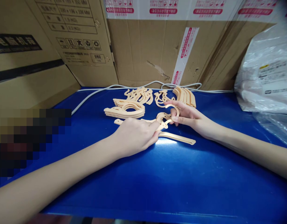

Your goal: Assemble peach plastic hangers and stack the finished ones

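Left hand (134, 137) closed, fingertips pinched on hanger (180, 139) middle; hanger met at 2 o'clock from knuckles, touching. Right hand (190, 118) curled, hook (169, 106) gripped between thumb and fingers at its 9 o'clock. Hanger long axis laid roughly 9-to-3 on table (157, 186), right end dipped toward 4, passed below right hand. Both hands judged equally near. Stack (125, 111) seen at 11 from left hand, apart.

bright glare on blue table (171, 174), perhaps overhead

hanger parts (178, 138): peach; table (157, 183): blue; boxes (138, 49): brown; cable (92, 96): white
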`<act>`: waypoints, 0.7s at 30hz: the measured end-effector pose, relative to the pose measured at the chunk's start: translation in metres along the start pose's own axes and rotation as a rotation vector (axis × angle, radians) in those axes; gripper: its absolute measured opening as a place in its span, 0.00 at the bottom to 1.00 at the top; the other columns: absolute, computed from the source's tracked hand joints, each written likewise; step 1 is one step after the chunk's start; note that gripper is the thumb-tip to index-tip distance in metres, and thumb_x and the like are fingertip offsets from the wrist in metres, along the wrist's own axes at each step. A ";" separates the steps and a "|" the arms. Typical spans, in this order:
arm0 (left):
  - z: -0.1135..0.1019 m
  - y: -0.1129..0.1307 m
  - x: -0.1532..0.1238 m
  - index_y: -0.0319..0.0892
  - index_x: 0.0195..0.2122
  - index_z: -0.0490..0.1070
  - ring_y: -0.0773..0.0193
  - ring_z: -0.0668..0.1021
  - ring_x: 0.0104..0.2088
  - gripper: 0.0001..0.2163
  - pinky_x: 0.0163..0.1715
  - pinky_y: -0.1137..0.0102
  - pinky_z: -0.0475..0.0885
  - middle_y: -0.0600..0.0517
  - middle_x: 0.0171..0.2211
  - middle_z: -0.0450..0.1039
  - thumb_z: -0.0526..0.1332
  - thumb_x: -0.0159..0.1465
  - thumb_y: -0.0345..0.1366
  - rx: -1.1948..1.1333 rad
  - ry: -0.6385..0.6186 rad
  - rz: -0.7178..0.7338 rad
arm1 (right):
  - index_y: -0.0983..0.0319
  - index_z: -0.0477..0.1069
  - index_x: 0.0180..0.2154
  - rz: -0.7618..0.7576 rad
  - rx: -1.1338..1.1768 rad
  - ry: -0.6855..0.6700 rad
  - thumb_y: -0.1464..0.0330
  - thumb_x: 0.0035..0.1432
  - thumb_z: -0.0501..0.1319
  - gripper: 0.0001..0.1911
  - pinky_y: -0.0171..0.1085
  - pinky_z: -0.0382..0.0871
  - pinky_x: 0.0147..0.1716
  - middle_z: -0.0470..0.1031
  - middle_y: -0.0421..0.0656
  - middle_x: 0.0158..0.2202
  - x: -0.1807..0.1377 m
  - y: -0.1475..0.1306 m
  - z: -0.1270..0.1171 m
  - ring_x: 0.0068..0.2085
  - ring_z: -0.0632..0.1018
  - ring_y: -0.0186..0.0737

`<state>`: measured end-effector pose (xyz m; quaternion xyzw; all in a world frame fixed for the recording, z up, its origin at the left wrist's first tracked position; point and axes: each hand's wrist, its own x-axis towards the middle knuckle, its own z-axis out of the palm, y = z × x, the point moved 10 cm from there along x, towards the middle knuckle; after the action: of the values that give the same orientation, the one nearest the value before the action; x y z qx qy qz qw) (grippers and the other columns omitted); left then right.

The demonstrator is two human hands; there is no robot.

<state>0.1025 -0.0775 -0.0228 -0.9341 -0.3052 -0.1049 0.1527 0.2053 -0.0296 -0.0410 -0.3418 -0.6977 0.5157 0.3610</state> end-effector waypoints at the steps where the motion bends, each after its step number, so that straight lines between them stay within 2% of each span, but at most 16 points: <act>1: -0.001 0.000 0.000 0.36 0.52 0.69 0.62 0.81 0.30 0.18 0.20 0.71 0.59 0.50 0.31 0.80 0.45 0.72 0.40 0.004 0.006 -0.001 | 0.57 0.64 0.55 0.001 -0.001 -0.004 0.71 0.61 0.59 0.19 0.35 0.65 0.36 0.63 0.36 0.31 0.000 0.000 0.000 0.32 0.68 0.32; 7: -0.004 0.003 0.000 0.37 0.52 0.70 0.63 0.79 0.26 0.19 0.18 0.71 0.56 0.51 0.28 0.78 0.45 0.71 0.40 0.040 0.046 0.022 | 0.57 0.63 0.56 -0.008 -0.046 -0.042 0.70 0.62 0.59 0.20 0.36 0.65 0.37 0.63 0.36 0.31 -0.001 -0.001 0.004 0.33 0.69 0.33; 12: -0.008 0.002 -0.001 0.38 0.51 0.70 0.64 0.79 0.27 0.17 0.19 0.71 0.56 0.52 0.30 0.79 0.47 0.69 0.38 -0.015 0.065 0.026 | 0.57 0.62 0.57 -0.041 -0.065 -0.035 0.68 0.62 0.59 0.21 0.37 0.67 0.37 0.64 0.37 0.31 -0.001 -0.002 0.005 0.33 0.70 0.33; 16: -0.007 -0.004 0.000 0.39 0.53 0.68 0.63 0.79 0.28 0.17 0.21 0.71 0.57 0.52 0.30 0.79 0.48 0.69 0.38 -0.127 0.008 -0.025 | 0.57 0.61 0.58 -0.095 -0.145 0.018 0.67 0.62 0.59 0.23 0.37 0.68 0.36 0.65 0.37 0.31 -0.005 -0.009 0.003 0.32 0.70 0.34; 21: -0.009 -0.009 0.001 0.41 0.49 0.69 0.64 0.76 0.26 0.14 0.22 0.71 0.55 0.54 0.29 0.77 0.49 0.71 0.40 -0.197 -0.021 -0.100 | 0.56 0.60 0.59 -0.204 -0.357 0.106 0.65 0.63 0.59 0.24 0.40 0.70 0.36 0.69 0.40 0.35 -0.013 -0.026 0.003 0.34 0.72 0.37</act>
<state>0.0965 -0.0731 -0.0126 -0.9292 -0.3413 -0.1318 0.0516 0.2068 -0.0480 -0.0189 -0.3545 -0.7891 0.3261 0.3812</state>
